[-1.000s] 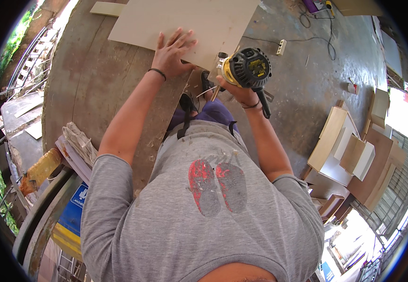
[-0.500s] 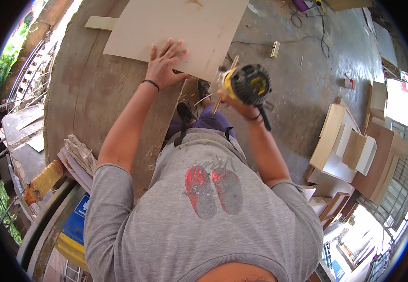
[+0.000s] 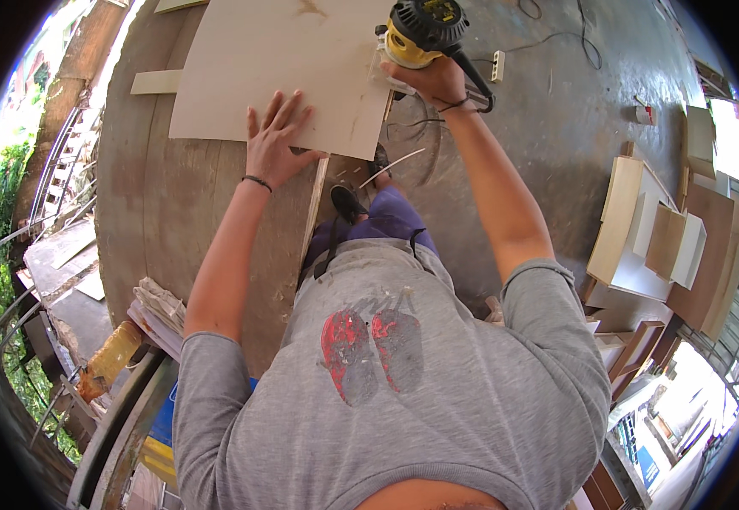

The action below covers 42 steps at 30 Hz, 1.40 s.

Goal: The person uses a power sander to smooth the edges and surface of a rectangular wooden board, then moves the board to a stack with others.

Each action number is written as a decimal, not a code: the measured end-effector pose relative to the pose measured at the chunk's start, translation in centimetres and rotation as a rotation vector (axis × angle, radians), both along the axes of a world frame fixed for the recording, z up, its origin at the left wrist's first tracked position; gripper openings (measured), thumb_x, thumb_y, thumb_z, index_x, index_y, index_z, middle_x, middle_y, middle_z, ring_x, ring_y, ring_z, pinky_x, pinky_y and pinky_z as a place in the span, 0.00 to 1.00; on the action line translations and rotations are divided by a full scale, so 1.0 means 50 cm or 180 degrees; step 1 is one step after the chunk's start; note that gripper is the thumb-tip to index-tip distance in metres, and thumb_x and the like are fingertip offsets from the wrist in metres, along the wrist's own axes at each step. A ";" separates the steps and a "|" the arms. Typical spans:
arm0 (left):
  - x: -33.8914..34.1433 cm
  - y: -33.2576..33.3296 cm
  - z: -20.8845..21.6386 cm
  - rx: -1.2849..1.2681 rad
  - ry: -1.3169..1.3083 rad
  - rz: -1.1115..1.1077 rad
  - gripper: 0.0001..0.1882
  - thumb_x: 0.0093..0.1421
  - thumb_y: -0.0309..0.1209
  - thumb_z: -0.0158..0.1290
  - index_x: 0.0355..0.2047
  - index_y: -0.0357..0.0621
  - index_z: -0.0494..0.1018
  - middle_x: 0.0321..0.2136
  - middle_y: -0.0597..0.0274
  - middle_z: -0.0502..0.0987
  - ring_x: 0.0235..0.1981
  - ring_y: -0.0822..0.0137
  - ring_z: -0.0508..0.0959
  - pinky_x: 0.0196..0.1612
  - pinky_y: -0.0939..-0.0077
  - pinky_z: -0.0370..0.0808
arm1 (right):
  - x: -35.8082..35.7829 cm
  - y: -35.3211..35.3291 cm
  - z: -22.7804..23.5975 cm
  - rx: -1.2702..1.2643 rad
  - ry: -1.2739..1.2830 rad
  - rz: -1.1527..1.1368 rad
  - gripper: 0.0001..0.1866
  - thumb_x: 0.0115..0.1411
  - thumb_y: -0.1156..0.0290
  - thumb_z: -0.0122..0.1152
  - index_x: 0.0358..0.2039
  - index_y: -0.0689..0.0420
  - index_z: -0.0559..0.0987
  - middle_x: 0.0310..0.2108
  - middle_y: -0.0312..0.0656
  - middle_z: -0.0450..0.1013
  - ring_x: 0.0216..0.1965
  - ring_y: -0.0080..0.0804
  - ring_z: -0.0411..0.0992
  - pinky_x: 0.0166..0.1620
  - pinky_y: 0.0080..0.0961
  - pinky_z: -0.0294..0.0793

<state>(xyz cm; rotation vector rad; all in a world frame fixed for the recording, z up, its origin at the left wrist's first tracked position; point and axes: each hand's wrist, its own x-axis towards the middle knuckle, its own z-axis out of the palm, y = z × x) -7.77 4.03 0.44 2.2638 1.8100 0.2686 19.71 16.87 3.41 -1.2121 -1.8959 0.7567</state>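
A pale, thin flat panel (image 3: pixel 242 64) lies on the brown wooden worktable (image 3: pixel 144 161). My left hand (image 3: pixel 278 143) rests on the panel's near edge, fingers spread and holding nothing. My right hand (image 3: pixel 437 81) is wrapped round the lower body of a yellow and black trim router (image 3: pixel 412 34). The router stands upright at the panel's right edge, its clear base against that edge. Its bit is hidden from view. A black cord bends down from the router past my right wrist.
A pale strip of wood (image 3: pixel 155 82) sticks out from under the panel's left side. Right of the table, a white power strip (image 3: pixel 498 66) and cables lie on the grey floor. Wooden cabinet pieces (image 3: pixel 633 221) stand farther right. A thin white strip (image 3: pixel 392 168) lies near my feet.
My right hand has carried the router forward and up to the panel's right edge. My left hand stays flat on the panel. The whole view has shifted slightly.
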 end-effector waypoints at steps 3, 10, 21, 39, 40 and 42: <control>0.000 0.003 0.000 -0.0030 -0.0013 -0.0002 0.43 0.39 0.53 0.65 0.58 0.61 0.69 0.67 0.73 0.55 0.69 0.66 0.48 0.68 0.46 0.36 | 0.000 -0.003 0.000 -0.0108 -0.0141 0.0059 0.31 0.45 0.48 0.72 0.44 0.56 0.78 0.42 0.41 0.78 0.46 0.33 0.76 0.49 0.30 0.74; 0.004 0.002 -0.006 0.0015 -0.0043 -0.0039 0.43 0.39 0.53 0.65 0.58 0.61 0.69 0.67 0.72 0.55 0.69 0.65 0.48 0.67 0.44 0.36 | -0.002 -0.072 -0.068 -0.0120 0.0224 0.0329 0.26 0.41 0.54 0.75 0.40 0.52 0.81 0.36 0.39 0.79 0.39 0.34 0.78 0.44 0.30 0.77; 0.001 0.006 -0.014 0.0216 0.0059 -0.0078 0.44 0.40 0.58 0.63 0.59 0.61 0.68 0.66 0.72 0.56 0.69 0.64 0.49 0.66 0.42 0.36 | -0.017 -0.257 -0.065 0.0464 -0.0145 0.0439 0.20 0.44 0.54 0.74 0.35 0.50 0.81 0.35 0.35 0.79 0.37 0.30 0.77 0.42 0.30 0.76; 0.241 0.045 -0.017 -0.0103 0.0122 0.0382 0.39 0.53 0.50 0.54 0.64 0.53 0.58 0.69 0.57 0.45 0.70 0.49 0.40 0.58 0.22 0.32 | 0.116 -0.372 0.030 0.0081 0.0708 -0.0583 0.30 0.45 0.71 0.74 0.49 0.58 0.72 0.44 0.38 0.72 0.45 0.29 0.70 0.50 0.27 0.70; 0.232 0.038 -0.028 -0.0083 0.0161 0.0357 0.38 0.54 0.49 0.54 0.64 0.53 0.58 0.69 0.57 0.44 0.70 0.49 0.40 0.58 0.21 0.32 | 0.137 -0.368 0.031 -0.0022 0.0760 -0.0610 0.33 0.44 0.73 0.74 0.52 0.60 0.71 0.46 0.40 0.71 0.47 0.31 0.70 0.52 0.28 0.70; 0.217 0.030 -0.026 -0.0003 0.0009 0.0258 0.35 0.55 0.44 0.52 0.63 0.51 0.60 0.69 0.58 0.45 0.70 0.49 0.40 0.58 0.22 0.31 | 0.170 -0.357 0.042 0.0100 0.0896 -0.0824 0.33 0.43 0.76 0.74 0.51 0.60 0.71 0.46 0.40 0.71 0.47 0.30 0.70 0.51 0.28 0.71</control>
